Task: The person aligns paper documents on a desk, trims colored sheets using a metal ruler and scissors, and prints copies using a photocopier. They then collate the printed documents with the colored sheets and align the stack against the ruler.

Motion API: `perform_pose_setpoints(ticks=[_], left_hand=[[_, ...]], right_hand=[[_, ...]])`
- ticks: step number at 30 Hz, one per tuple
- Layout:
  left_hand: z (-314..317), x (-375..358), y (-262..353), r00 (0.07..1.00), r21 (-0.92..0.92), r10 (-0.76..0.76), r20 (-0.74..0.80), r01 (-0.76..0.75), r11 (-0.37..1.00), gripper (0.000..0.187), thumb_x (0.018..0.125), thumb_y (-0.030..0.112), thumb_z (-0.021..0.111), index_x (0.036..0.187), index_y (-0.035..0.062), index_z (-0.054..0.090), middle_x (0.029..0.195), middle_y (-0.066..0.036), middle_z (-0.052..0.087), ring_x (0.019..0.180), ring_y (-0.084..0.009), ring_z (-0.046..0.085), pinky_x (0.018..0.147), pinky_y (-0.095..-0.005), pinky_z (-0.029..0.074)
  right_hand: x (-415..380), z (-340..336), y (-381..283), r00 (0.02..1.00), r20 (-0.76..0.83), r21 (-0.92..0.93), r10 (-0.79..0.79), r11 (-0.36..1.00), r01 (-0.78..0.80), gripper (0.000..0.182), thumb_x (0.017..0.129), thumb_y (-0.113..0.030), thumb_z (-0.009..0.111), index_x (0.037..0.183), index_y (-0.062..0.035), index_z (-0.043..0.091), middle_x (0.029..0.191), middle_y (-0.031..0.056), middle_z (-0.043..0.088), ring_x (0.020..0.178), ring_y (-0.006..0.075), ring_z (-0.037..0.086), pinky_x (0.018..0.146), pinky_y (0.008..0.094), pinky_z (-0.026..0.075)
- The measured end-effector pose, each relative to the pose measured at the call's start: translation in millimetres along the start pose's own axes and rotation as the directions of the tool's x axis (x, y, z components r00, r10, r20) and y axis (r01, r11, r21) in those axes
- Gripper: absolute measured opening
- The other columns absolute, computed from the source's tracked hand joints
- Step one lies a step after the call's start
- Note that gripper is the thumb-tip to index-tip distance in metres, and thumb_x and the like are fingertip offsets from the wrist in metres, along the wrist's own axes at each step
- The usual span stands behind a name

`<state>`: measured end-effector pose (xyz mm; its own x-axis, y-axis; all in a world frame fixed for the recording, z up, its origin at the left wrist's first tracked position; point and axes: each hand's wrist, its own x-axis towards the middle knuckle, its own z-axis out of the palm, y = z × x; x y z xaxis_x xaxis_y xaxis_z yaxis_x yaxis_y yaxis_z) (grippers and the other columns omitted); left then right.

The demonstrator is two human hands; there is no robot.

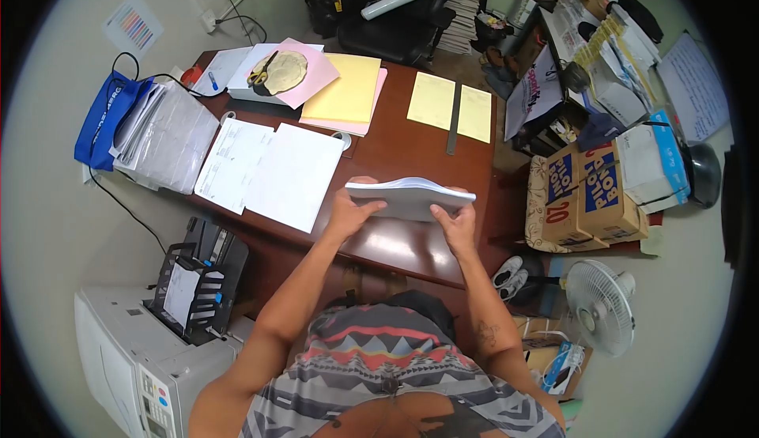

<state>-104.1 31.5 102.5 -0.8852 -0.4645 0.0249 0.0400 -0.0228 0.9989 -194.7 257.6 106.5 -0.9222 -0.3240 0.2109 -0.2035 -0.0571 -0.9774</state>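
Note:
A stack of white paper [411, 201] is held up over the near edge of the brown desk [395, 149], its top edge slightly curved. My left hand [353, 210] grips its left end, thumb on the near face. Around its right end my right hand [456, 224] is closed, thumb also on the near face. The fingers behind the paper are largely hidden. Left of the stack, white sheets [296, 173] lie on the desk, with a roll of tape [341, 139] by their upper right corner. Farther back are yellow sheets [431, 106] with a dark ruler [454, 122] across them.
Scissors [261, 74] rest on a round item atop pink paper [316, 66]. A plastic-wrapped paper pile [170, 137] stands at the desk's left. A printer [118, 359] is at lower left; a fan [599, 307] and cardboard boxes [581, 217] are on the right.

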Motion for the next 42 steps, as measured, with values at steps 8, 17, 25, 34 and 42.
perform_pose_setpoints(ticks=[8,17,25,34,42], left_hand=[[-14.7,-1.8,-37.1,0.950,-0.106,-0.308,-0.051,0.302,0.948,0.028,0.088,0.002,0.068,0.114,-0.0075,0.062,0.106,-0.014,0.070,0.089,-0.0205,0.068,0.077,-0.0320,0.055],[-26.9,-55.7,-145.8,0.630,-0.711,-0.775,-0.054,0.520,0.473,0.038,0.094,0.003,0.062,0.128,-0.0052,0.048,0.120,-0.017,0.062,0.107,-0.0311,0.065,0.088,-0.0453,0.058],[-65.1,-65.9,-76.9,0.691,-0.790,-0.632,0.350,0.580,0.196,0.055,0.101,0.044,0.039,0.130,-0.0020,0.051,0.126,-0.020,0.061,0.116,-0.0327,0.061,0.096,-0.0434,0.052],[4.4,-36.0,-59.3,0.885,0.946,-0.432,0.171,-0.025,0.322,0.047,0.077,-0.002,0.059,0.120,-0.0147,0.045,0.096,-0.033,0.066,0.091,-0.0442,0.068,0.080,-0.0474,0.056],[-6.0,7.9,-21.5,0.866,0.330,-0.484,0.130,0.422,0.844,0.029,0.087,0.015,0.066,0.111,0.0000,0.068,0.098,-0.026,0.069,0.091,-0.0397,0.068,0.081,-0.0434,0.054]], right_hand=[[23.1,2.5,2.1,0.992,-0.084,-0.313,0.094,0.943,-0.116,0.053,0.083,-0.008,0.075,0.129,-0.0007,0.049,0.125,0.0100,0.059,0.114,0.0198,0.055,0.096,0.0335,0.045],[-71.1,-3.2,67.1,0.345,0.295,0.089,0.891,0.334,-0.938,0.047,0.092,-0.039,0.068,0.118,-0.0014,0.058,0.109,0.0131,0.065,0.096,0.0297,0.067,0.077,0.0483,0.058],[-91.3,-46.0,118.2,0.951,0.087,-0.454,0.296,0.862,-0.227,0.032,0.088,-0.005,0.063,0.119,0.0000,0.058,0.096,0.0183,0.072,0.086,0.0300,0.070,0.077,0.0402,0.055],[-27.4,-42.7,115.2,0.778,0.009,-0.755,0.628,0.515,-0.407,0.037,0.083,-0.015,0.060,0.111,0.0102,0.062,0.098,0.0299,0.068,0.094,0.0396,0.068,0.082,0.0466,0.052],[-9.7,-32.7,47.5,0.667,0.149,-0.043,0.730,0.679,-0.733,0.018,0.091,-0.002,0.061,0.103,0.0096,0.069,0.094,0.0160,0.072,0.078,0.0237,0.070,0.071,0.0356,0.057]])
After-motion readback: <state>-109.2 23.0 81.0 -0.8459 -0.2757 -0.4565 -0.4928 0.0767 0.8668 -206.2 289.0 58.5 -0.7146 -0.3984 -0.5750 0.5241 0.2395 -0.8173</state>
